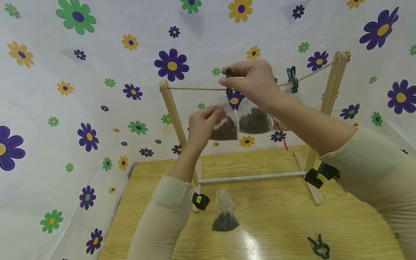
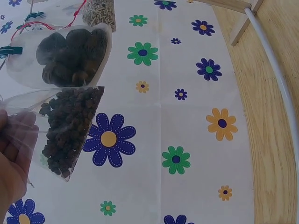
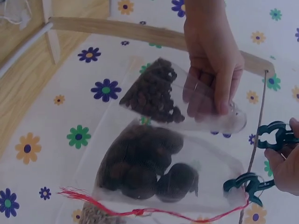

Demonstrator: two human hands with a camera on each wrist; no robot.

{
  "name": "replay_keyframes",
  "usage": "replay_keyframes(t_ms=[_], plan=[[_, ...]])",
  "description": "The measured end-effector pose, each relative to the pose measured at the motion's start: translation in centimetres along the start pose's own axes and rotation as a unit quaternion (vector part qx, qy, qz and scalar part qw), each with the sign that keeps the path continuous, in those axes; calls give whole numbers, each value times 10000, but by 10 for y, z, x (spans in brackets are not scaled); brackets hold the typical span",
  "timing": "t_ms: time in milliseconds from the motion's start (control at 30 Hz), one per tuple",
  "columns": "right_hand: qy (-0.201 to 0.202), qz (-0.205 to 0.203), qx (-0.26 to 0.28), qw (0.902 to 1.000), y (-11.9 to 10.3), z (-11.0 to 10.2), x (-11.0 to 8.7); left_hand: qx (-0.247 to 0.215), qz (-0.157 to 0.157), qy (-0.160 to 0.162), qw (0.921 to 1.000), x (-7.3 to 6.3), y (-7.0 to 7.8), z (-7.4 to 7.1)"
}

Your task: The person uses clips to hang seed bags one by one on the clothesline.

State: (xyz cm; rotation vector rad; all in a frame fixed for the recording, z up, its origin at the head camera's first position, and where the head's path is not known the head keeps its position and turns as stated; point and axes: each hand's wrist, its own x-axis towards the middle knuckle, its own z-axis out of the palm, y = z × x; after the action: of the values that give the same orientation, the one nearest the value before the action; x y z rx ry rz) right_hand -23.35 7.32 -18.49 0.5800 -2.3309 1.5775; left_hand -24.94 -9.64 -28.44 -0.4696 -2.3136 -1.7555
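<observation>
My left hand [image 1: 206,124] pinches the top of a clear plastic bag [image 2: 70,126] of dark brown granules, holding it just below the rope. My right hand [image 1: 253,81] squeezes a dark green clip [image 3: 278,135] between thumb and fingers; its jaws are spread beside the rope [image 1: 195,88]. Beside the plastic bag hangs a mesh bag [image 3: 145,163] of large dark lumps with a red drawstring [image 3: 140,212]. Another green clip [image 3: 247,184] fastens that bag to the rope. Farther right, a bag of pale grains [image 2: 99,14] hangs, partly hidden by my right arm in the head view.
The rope runs between two wooden posts [image 1: 331,85] on a wooden table [image 1: 269,209], with a white rod [image 1: 253,178] low between them. A small drawstring pouch [image 1: 225,218] of dark grains stands in front. One green clip [image 1: 320,247] lies near the front right.
</observation>
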Motion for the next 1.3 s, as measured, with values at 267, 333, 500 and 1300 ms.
replay_keyframes(t_ms=[267,333,500,1300], plan=[[-42,457,547,9974,-2,5,9,-389,203,121,9990,4,2,7],[-84,606,612,9962,-1,6,11,-426,235,173,9987,6,2,7],[-197,897,725,9931,-3,11,16,-569,307,247,9976,10,5,4],[-584,801,-1180,9881,-4,21,11,-1224,407,1163,9848,15,8,9]])
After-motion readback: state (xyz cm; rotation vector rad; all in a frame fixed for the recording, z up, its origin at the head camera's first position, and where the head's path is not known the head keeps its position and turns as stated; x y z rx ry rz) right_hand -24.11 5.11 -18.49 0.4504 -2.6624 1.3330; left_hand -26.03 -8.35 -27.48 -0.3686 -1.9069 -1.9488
